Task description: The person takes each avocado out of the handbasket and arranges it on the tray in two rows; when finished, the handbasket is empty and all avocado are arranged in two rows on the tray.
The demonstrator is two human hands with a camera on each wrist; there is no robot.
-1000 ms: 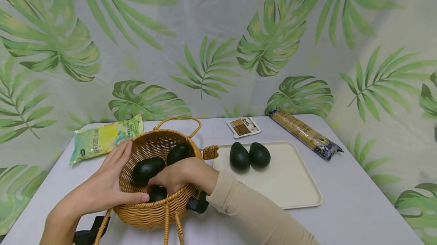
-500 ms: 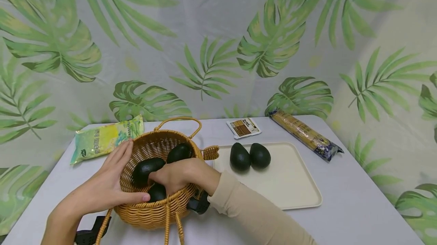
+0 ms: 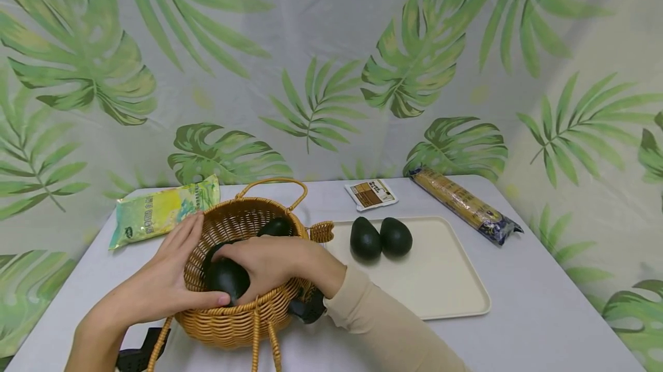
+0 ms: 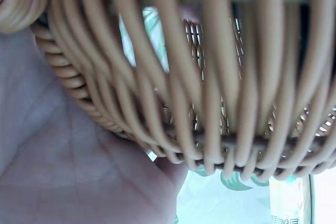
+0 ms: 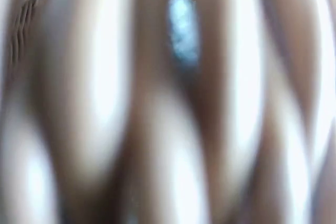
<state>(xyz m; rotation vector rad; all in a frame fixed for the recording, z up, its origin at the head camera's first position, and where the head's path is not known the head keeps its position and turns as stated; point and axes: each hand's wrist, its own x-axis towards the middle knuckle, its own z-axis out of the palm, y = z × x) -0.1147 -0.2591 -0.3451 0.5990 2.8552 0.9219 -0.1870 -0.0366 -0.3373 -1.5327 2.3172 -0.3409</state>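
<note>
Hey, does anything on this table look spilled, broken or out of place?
Nothing looks spilled or broken. The only mild oddity is on the basket: its far handle stands up, while its near handle hangs down in front.

Plain beige right sleeve (image 3: 389,325) with a wide cuff (image 3: 346,298), plus black wrist cams (image 3: 136,359), kinda boxy from what little shows.

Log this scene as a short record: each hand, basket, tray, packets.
Left hand: rests against the basket at its rim
Right hand: inside the basket, gripping an avocado
Basket: wicker, two more avocados partly visible
Tray: two avocados side by side
Packets: green-yellow packet behind basket; small packet behind tray; long packet right of tray
</note>
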